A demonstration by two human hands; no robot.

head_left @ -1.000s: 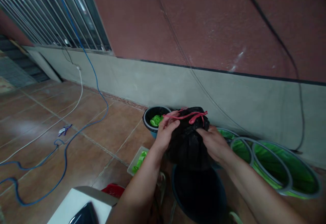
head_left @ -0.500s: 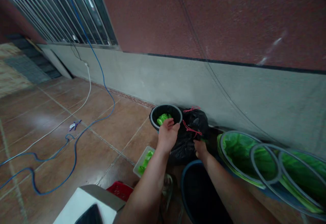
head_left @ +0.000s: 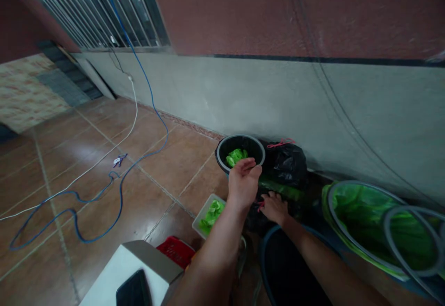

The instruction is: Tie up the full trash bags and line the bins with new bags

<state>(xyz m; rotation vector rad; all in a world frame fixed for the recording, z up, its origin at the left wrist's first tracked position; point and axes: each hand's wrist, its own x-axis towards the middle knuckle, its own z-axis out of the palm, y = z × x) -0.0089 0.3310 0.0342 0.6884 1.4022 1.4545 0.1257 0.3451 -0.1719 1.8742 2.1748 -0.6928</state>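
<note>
My left hand (head_left: 245,178) is at the near rim of a black-lined bin (head_left: 259,144). Its fingers are curled with a gap to the thumb, and nothing shows between them. Inside that bin lies a bright green bundle (head_left: 237,156). My right hand (head_left: 275,207) rests on a black plastic bag (head_left: 255,220) with red ties, fingers spread, beside a red tie. Another black bag (head_left: 288,163) with a red tie stands by the wall. A clear tub (head_left: 197,225) of green bundles sits left of my left forearm.
Green-lined bins (head_left: 333,199) stand at the right, a dark bin (head_left: 266,255) below my right arm. A white box (head_left: 107,278) carries a phone (head_left: 134,290); a red basket (head_left: 175,250) is beside it. A blue hose (head_left: 121,199) and white cable (head_left: 83,174) cross the tiles.
The view has shifted, so most things appear moved. My right hand has opened its fingers over the black bag, and a dark green strip now shows behind it. My left hand remains by the bin.
</note>
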